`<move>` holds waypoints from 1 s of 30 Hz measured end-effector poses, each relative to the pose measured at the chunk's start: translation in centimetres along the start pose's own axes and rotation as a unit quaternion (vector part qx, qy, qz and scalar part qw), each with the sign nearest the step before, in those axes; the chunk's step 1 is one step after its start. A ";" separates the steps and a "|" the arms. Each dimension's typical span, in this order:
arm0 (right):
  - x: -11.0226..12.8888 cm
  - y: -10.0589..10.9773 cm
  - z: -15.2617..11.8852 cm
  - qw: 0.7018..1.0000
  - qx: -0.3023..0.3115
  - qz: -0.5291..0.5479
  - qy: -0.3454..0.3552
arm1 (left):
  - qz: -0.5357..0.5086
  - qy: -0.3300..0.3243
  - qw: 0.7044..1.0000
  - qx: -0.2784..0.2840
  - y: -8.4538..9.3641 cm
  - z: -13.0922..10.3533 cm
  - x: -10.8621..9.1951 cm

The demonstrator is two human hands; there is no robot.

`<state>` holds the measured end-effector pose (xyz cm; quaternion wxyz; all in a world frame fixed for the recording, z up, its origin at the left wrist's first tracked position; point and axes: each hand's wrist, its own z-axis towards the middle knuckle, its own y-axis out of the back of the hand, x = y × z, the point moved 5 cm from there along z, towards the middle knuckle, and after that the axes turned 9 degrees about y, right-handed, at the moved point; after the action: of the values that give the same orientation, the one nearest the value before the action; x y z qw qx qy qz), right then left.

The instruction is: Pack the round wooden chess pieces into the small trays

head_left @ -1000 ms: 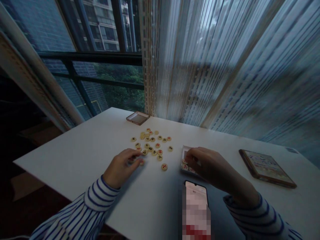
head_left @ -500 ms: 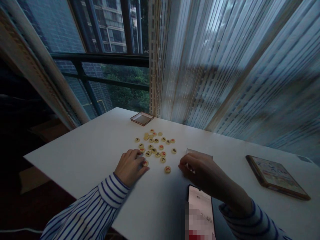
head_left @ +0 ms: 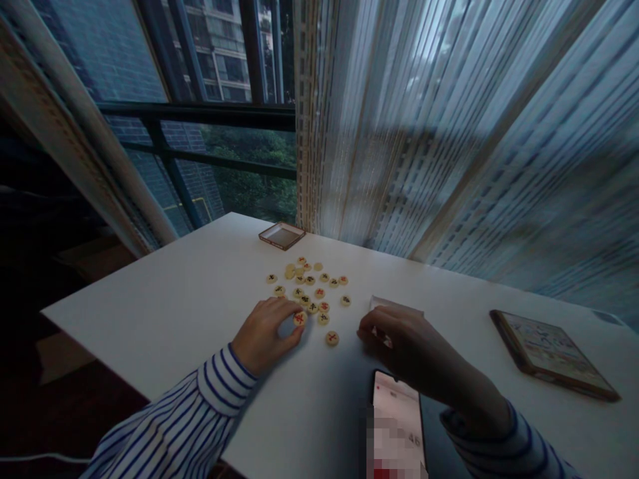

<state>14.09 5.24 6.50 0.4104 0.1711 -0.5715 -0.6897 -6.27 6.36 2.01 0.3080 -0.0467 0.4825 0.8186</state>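
Between the thumb and fingers of my left hand (head_left: 260, 336) is a Chinese chess piece (head_left: 299, 319) with a red character, face up. My right hand (head_left: 402, 336) hovers over the table to the right, fingers curled in toward the thumb; whether anything is in them is hidden. Partly behind that hand lies a clear plastic box or lid (head_left: 394, 303). A single red-marked piece (head_left: 332, 338) lies between my two hands. Beyond them several round pieces with black or red characters are scattered, among them a black-marked piece (head_left: 345, 301). A few are plain side up.
On the white table (head_left: 164, 293), a shallow open tray (head_left: 282, 235) stands at the back edge. A phone (head_left: 397, 412) with a lit screen lies below my right wrist. To the far right is a flat picture-topped box (head_left: 554, 352). Curtains (head_left: 359, 133) hang behind the table.
My left hand has picked up a red-marked piece and turned it into view between thumb and fingers. My right hand has barely moved.
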 end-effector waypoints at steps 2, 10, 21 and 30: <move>0.0 0.1 -0.1 1.000 -0.001 0.005 -0.001 | -0.043 0.023 0.999 0.006 0.1 0.2 -0.5; -0.3 0.9 -0.3 1.000 -0.020 0.009 -0.005 | -0.248 0.162 0.953 0.065 -0.5 1.7 -2.0; -2.0 3.3 -1.2 0.996 -0.070 -0.018 -0.043 | -0.394 0.168 0.890 0.156 -3.5 5.9 -5.6; -3.4 4.5 -2.1 0.993 -0.064 -0.059 -0.074 | -0.426 0.175 0.881 0.109 -6.8 5.7 -5.8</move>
<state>19.31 6.38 9.29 0.3357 0.1260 -0.5444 -0.7583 3.44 10.69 2.04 0.5408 -0.3567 0.5482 0.5290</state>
